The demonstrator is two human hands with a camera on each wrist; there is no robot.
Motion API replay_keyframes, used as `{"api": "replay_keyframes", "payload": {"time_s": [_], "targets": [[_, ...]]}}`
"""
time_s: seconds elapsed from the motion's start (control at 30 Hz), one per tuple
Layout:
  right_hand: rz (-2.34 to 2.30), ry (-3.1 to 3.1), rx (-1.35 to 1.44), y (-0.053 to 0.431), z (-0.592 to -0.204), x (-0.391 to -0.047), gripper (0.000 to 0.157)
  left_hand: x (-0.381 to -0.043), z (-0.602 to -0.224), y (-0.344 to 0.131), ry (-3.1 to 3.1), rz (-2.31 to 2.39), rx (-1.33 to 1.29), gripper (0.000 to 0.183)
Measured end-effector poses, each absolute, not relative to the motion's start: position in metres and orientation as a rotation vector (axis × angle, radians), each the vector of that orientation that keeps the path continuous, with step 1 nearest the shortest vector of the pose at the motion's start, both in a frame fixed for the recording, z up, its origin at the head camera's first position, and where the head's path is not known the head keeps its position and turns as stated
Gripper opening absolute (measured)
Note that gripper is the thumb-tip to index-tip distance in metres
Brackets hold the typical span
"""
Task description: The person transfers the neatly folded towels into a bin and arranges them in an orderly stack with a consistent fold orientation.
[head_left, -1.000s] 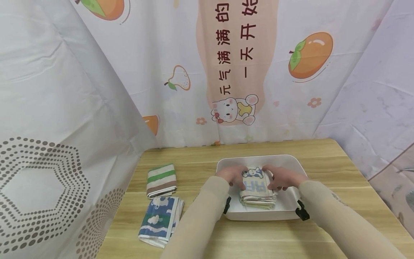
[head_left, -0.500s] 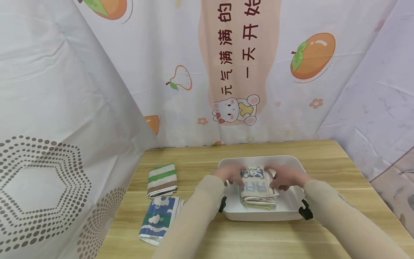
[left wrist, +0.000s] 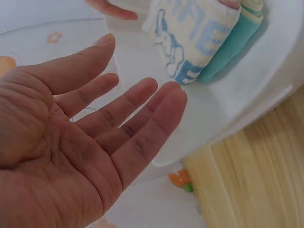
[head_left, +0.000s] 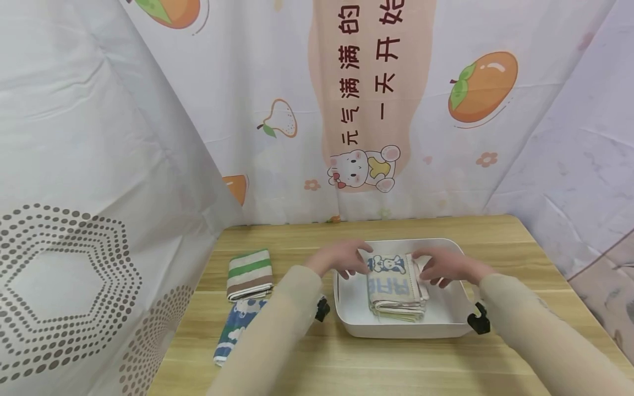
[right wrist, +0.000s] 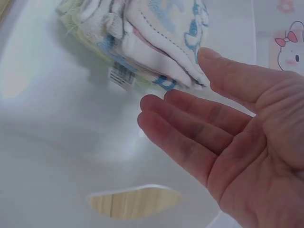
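A stack of folded towels [head_left: 393, 286] lies in the white plastic bin [head_left: 406, 330], the top one cream with a blue animal and blue lettering. My left hand [head_left: 342, 257] hovers over the bin's left rim, apart from the stack, its fingers extended and holding nothing in the left wrist view. On the other side, my right hand [head_left: 448, 265] is beside the stack's right edge. Its palm and relaxed fingers hold nothing in the right wrist view, where a small label [right wrist: 122, 77] hangs from the towels [right wrist: 156, 42].
Left of the bin lie a green, white and brown striped towel [head_left: 250, 275] and a blue patterned towel [head_left: 238, 327], partly hidden by the left sleeve. The wooden table [head_left: 376, 368] meets a printed curtain [head_left: 277, 181] at the back. An oval handle hole [right wrist: 135, 202] pierces the bin wall.
Both hands have come away from the stack, the left moving left and up toward the rim, the right moving slightly right. The stack stays in the bin. The left forearm now covers more of the blue towel.
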State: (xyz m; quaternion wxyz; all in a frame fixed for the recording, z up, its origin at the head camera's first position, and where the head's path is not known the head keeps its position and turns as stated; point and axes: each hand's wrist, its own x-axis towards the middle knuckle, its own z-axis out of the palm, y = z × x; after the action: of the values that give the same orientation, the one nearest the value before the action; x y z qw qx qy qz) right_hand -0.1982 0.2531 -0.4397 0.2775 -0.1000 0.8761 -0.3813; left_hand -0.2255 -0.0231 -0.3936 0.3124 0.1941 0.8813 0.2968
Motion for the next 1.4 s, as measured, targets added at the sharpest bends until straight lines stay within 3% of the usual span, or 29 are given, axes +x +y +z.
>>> {"api": "replay_keyframes", "payload": {"time_s": [0.23, 0.47, 1.4], "targets": [[-1.075, 2.326, -0.302, 0.264, -0.433, -0.200, 0.059, -0.223, -0.383, -0.052, 2.297, 0.898, 0.495, 0.050], [-1.232, 2.238, -0.164, 0.277, -0.424, -0.196, 0.059, -0.220, -0.375, -0.089, 2.225, 1.032, 0.429, 0.046], [-1.371, 2.254, -0.183, 0.331, -0.408, -0.194, 0.068, -0.208, -0.394, -0.188, 2.171, 1.170, 0.262, 0.054]]}}
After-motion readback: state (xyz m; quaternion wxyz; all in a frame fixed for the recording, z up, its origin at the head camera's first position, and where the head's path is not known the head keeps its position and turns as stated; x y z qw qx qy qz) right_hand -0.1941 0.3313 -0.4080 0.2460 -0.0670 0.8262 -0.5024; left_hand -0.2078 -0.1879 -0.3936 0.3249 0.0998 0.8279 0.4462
